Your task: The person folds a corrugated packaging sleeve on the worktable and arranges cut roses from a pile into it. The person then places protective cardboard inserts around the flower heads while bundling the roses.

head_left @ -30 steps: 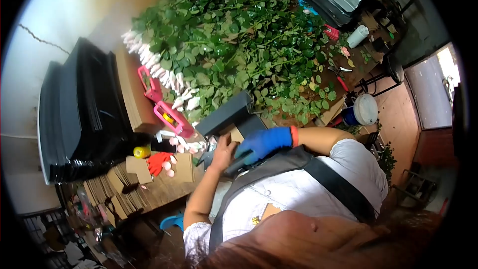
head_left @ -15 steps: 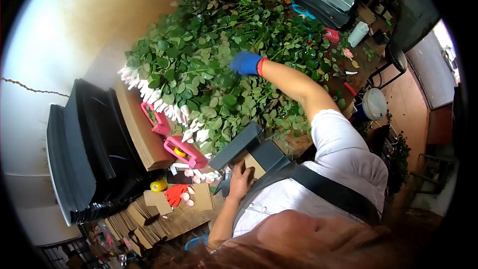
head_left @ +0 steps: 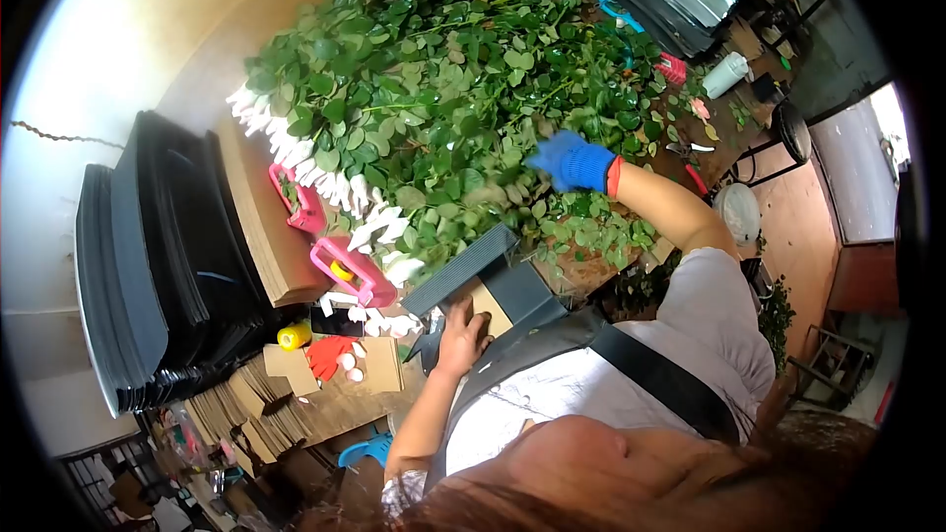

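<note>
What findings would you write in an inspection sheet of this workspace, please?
Surface: wooden table, mostly covered.
Job's things: leafy stems with pale heads; brown card beside a dark ridged board.
Clutter: red glove, yellow roll, two pink holders, red-handled cutters.
Hands: bare left hand on the card; gloved right hand at the stems, blurred, grip unclear.
Cables: dark line on the wall; cord or crack, cannot tell.
Surroundings: stacked dark sheets, bucket, stool.

the wooden table (head_left: 345, 408) bears leafy stems (head_left: 443, 108) and flat cardboard (head_left: 382, 372).
</note>
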`<state>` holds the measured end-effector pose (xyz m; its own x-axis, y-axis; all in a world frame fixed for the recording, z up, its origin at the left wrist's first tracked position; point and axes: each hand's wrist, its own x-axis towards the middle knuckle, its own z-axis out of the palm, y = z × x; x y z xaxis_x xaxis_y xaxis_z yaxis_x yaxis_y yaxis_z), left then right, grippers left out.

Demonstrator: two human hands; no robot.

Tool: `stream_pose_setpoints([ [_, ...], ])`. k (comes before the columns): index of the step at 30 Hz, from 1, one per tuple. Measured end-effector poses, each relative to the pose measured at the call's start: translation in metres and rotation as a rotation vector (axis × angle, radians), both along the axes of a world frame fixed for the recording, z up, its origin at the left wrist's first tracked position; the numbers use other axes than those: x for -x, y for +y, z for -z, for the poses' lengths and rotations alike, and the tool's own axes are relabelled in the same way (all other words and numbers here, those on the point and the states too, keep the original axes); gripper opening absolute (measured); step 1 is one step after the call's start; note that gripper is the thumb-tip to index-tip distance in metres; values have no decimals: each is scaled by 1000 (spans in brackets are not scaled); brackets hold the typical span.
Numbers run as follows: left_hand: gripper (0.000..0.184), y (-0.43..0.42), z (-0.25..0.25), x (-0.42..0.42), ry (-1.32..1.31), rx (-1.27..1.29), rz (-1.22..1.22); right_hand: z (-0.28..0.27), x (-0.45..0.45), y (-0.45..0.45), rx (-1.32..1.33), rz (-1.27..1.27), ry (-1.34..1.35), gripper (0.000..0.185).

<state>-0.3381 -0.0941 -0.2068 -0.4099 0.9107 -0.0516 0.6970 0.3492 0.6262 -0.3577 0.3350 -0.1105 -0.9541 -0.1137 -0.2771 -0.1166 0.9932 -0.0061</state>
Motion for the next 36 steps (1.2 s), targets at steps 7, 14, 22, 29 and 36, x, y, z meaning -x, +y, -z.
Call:
stream_pose_setpoints([
  [7, 55, 0, 0, 0, -22, 17, -3, 1, 85, -7, 202, 248, 518, 36],
  [14, 55, -2, 4, 1, -9, -19, -2, 27, 136, 25, -197, 230, 248, 30],
  [22, 55, -4, 3, 2, 3, -37, 11, -68, 55, 40, -250, 105, 256, 24],
  [29, 50, -5, 10, 0, 56, -39, 13, -93, 5, 19, 17, 14, 965, 32],
  [36, 48, -12, 20, -2, 8, -94, -31, -177, -107, -44, 282, 93, 348, 38],
])
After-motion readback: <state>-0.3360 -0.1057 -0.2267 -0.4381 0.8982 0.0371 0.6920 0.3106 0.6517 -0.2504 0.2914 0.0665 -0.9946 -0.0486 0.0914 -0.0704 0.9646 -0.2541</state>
